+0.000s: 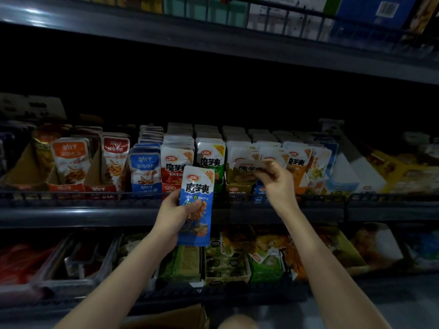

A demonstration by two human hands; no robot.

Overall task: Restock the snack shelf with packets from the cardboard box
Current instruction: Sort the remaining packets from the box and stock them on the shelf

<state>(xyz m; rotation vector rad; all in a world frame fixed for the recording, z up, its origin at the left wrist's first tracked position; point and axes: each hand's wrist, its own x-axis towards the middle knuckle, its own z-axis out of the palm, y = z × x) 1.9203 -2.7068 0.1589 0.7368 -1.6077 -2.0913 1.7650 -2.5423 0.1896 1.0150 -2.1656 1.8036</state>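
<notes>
Dim aisle; wire-fronted snack shelf beyond your hands, packet rows upright. Your left hand grips a blue packet; your right hand pinches a blurred packet above the rows. Below your forearms, the cardboard box.

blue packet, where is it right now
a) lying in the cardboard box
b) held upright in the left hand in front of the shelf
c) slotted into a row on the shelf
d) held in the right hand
b: the blue packet stands upright in the left hand, thumb on its front, ahead of the shelf; the right hand holds a pale packet instead.
</notes>
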